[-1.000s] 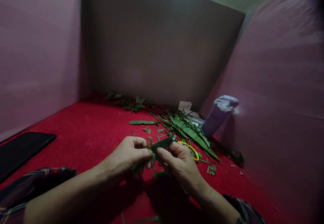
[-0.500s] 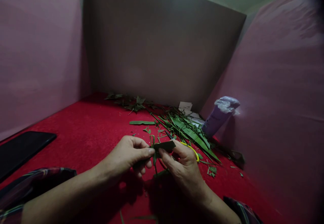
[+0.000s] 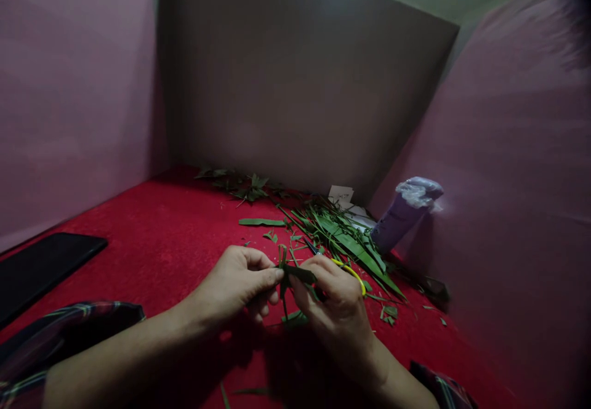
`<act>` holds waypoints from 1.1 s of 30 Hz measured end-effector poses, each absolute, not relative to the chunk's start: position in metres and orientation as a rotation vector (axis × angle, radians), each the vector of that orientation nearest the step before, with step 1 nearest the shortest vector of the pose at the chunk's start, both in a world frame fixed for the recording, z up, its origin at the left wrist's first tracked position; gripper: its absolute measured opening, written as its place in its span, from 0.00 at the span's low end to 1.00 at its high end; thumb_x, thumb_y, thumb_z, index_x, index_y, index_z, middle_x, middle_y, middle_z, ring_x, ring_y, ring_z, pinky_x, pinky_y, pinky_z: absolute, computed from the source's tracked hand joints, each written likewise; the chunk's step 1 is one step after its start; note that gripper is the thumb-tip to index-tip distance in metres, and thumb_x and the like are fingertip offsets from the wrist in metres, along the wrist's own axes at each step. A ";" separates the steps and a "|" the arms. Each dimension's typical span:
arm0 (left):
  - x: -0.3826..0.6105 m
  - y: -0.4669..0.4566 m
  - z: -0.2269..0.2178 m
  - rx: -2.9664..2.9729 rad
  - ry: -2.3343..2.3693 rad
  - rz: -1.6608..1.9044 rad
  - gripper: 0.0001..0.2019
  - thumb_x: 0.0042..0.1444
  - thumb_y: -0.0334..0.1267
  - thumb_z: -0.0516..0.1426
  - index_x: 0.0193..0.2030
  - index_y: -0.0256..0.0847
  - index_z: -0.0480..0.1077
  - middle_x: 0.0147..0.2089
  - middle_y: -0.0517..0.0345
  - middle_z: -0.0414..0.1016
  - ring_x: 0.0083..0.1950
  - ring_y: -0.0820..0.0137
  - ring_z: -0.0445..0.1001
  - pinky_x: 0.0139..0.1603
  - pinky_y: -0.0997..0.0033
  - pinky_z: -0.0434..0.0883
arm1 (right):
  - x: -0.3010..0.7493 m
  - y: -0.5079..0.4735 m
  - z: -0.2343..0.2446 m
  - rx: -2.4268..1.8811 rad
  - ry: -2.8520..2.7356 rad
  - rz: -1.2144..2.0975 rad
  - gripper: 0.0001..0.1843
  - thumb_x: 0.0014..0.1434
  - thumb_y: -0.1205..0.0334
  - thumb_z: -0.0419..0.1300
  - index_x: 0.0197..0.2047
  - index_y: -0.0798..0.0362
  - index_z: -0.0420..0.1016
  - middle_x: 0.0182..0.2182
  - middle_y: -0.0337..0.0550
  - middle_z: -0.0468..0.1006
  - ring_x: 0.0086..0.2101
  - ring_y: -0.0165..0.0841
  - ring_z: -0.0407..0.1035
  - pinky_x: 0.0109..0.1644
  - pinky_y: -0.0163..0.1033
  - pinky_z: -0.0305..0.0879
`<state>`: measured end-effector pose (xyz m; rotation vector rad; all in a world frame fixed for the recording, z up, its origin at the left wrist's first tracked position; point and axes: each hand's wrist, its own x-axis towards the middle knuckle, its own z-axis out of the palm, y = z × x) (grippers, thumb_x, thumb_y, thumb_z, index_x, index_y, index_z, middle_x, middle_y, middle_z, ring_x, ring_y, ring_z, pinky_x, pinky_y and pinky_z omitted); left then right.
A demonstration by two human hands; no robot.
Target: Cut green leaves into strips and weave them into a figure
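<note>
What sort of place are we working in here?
Probably a small partitioned work booth. Pink side walls and a darker back wall enclose a red-covered surface, where yellow-handled scissors lie near a heap of long green leaves.

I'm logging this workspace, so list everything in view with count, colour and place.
leaf piece: 1, dark green, held between the hands
scissors: 1 pair, yellow handle, beyond the right hand
long-leaf pile: 1, green, right rear
leaf strip: 1, green, beyond the left hand
leafy sprigs: several, dark green, by the back wall
leaf scraps: many, green, scattered
papers: at least 2, white, behind the pile
plastic-topped package: 1, purple, right rear
flat slab: 1, black, far left
red cloth: 1, red, underneath
walls: 3, pink sides, grey back
plaid sleeves: 2, dark, lower corners
left hand: 1, bare, centre
right hand: 1, bare, right of centre
</note>
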<state>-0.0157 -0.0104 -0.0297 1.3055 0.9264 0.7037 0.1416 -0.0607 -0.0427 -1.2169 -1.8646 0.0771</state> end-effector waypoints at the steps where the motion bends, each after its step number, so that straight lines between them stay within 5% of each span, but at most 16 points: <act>1: -0.015 -0.010 -0.030 1.304 0.930 0.707 0.12 0.45 0.42 0.59 0.21 0.36 0.64 0.17 0.62 0.70 0.14 0.77 0.65 0.13 0.79 0.63 | 0.141 -0.061 -0.043 -1.204 -1.880 0.038 0.08 0.56 0.69 0.54 0.29 0.55 0.74 0.25 0.41 0.69 0.26 0.29 0.63 0.31 0.33 0.58; 18: -0.020 -0.009 -0.029 1.352 0.749 0.690 0.19 0.50 0.50 0.55 0.21 0.34 0.67 0.15 0.61 0.68 0.16 0.77 0.66 0.19 0.77 0.63 | 0.137 -0.066 -0.048 -1.135 -2.265 -0.870 0.14 0.59 0.71 0.47 0.42 0.61 0.72 0.28 0.49 0.71 0.30 0.35 0.64 0.31 0.38 0.60; 23: -0.020 -0.010 -0.028 1.334 0.789 0.686 0.17 0.43 0.49 0.61 0.21 0.34 0.67 0.17 0.61 0.70 0.19 0.75 0.68 0.21 0.76 0.65 | 0.131 -0.068 -0.051 -1.188 -2.245 -0.935 0.11 0.58 0.72 0.49 0.37 0.60 0.73 0.28 0.49 0.72 0.29 0.36 0.63 0.29 0.39 0.58; 27: -0.020 -0.009 -0.027 1.270 0.793 0.648 0.15 0.43 0.46 0.61 0.22 0.35 0.67 0.17 0.60 0.71 0.18 0.72 0.69 0.22 0.73 0.67 | 0.135 -0.068 -0.044 -1.188 -2.150 -0.607 0.12 0.57 0.72 0.49 0.39 0.59 0.73 0.30 0.49 0.72 0.31 0.37 0.65 0.32 0.39 0.60; 33: -0.021 -0.011 -0.021 1.353 0.763 0.620 0.13 0.48 0.43 0.57 0.25 0.33 0.69 0.21 0.56 0.73 0.21 0.72 0.71 0.24 0.73 0.68 | 0.146 -0.067 -0.021 -1.317 -1.754 0.490 0.13 0.62 0.61 0.47 0.34 0.54 0.71 0.30 0.41 0.74 0.32 0.31 0.67 0.35 0.35 0.62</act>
